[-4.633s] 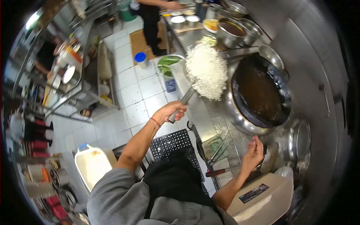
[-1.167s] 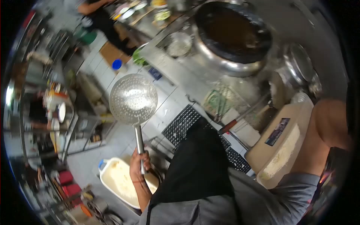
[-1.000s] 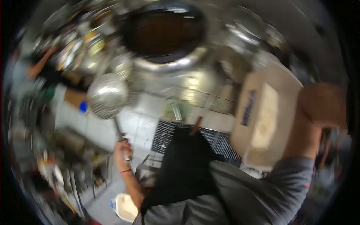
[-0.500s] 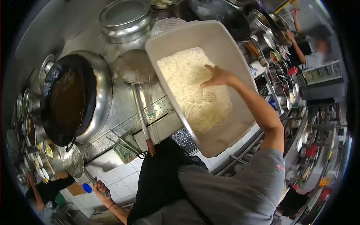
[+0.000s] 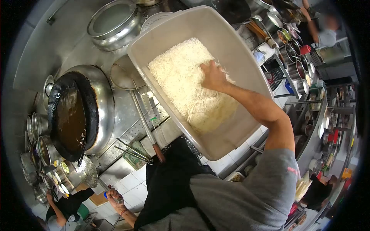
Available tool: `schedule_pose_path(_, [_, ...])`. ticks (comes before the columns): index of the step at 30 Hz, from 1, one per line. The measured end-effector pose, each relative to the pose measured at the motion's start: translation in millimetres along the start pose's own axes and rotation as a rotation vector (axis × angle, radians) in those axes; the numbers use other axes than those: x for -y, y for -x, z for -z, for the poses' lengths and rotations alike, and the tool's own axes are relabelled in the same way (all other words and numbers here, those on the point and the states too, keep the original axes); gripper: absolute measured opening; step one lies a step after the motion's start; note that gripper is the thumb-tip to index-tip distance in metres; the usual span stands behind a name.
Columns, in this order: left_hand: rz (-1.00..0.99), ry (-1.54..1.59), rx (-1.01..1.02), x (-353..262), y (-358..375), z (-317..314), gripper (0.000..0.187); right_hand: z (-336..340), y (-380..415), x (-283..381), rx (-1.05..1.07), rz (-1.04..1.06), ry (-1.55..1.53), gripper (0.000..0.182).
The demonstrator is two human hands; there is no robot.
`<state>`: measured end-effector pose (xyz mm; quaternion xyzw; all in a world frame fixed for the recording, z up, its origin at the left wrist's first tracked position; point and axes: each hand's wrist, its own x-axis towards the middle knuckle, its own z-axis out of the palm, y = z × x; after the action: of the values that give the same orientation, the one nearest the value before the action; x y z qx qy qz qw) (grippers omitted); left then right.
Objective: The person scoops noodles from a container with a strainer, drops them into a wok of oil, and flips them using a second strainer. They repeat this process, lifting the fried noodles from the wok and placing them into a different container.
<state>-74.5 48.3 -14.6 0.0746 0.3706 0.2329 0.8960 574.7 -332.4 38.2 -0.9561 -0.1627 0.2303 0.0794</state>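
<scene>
My right hand [image 5: 213,76] reaches into a large beige plastic tub [image 5: 252,82], its fingers curled into a pale mass of thin noodles [image 5: 175,71]. Some fingertips are sunk among the strands and hidden. Low on the left, my left hand [image 5: 115,197] is wrapped around the handle of a round perforated skimmer [image 5: 88,172]. The skimmer's disc is beside a blackened wok [image 5: 69,119] of brown oil, which sits on a wide metal rim. Small pale bits show at the oil's near edge.
A mesh strainer [image 5: 123,73] with a wooden-ended handle lies between wok and tub. Metal tongs [image 5: 135,152] rest at the counter's front edge. A lidded steel pot [image 5: 114,25] stands behind. Several bowls and pans line both sides. Other people are at far right and lower left.
My right hand has gone from spread above the noodles to curled into them. My left hand still grips the skimmer. The whole view has shifted, and more oil shows in the wok.
</scene>
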Motion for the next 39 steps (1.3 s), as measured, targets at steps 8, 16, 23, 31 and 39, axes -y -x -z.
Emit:
schedule_pose_path(8, [-0.007,-0.034,0.020,-3,-7,20,0.036,44,-2,-8,-0.276,0.088,-0.060,0.059])
schedule_pose_path(16, [-0.058,-0.073,0.045,7,-11,31,0.035,64,7,-9,0.137,-0.066,-0.057,0.091])
schedule_pose_path(23, [-0.097,-0.101,-0.003,7,-9,27,0.034,-8,-15,-12,-0.088,-0.015,0.030,0.090])
schedule_pose_path(31, [-0.131,-0.126,-0.112,12,-6,12,0.036,52,-2,-18,-0.176,0.023,-0.026,0.065])
schedule_pose_path(39, [-0.118,-0.110,-0.099,13,0,6,0.035,101,64,-18,-0.358,0.119,-0.407,0.072])
